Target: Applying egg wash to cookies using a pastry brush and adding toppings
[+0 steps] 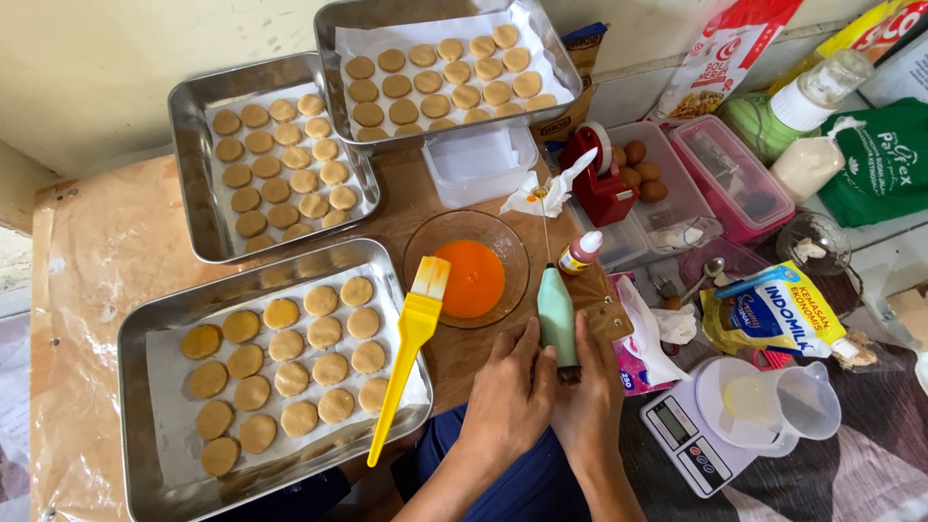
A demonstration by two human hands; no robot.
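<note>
Both hands meet on a small pale-green tool (558, 314) with a rounded body, standing upright just in front of the person at the near edge of the wooden worktop (106, 242). The right hand (592, 391) wraps its lower end, and the left hand (509, 396) presses in beside it, fingers closed against the same end. A thin straight wire or needle rises from the top of the tool; I cannot tell what it ends in.

Just beyond the tool sits a glass bowl (422, 253) holding bright orange liquid. A yellow pastry brush (411, 348) lies with its bristles at the bowl's rim and its handle slanting down across the corner of the nearest baking tray (135, 329). That tray is lined with paper and filled with round tan cookies (290, 346) in rows. Two more steel trays (188, 116) of the same cookies stand farther back, one raised on a clear plastic box (480, 162).

To the right of the tool, close by, are a small dropper bottle (581, 252) with a white cap and a red tape dispenser (599, 174). Farther right a kitchen scale (691, 440) carries a clear measuring jug (788, 401), amid packets and tubs, one of which holds brown eggs (640, 166).
</note>
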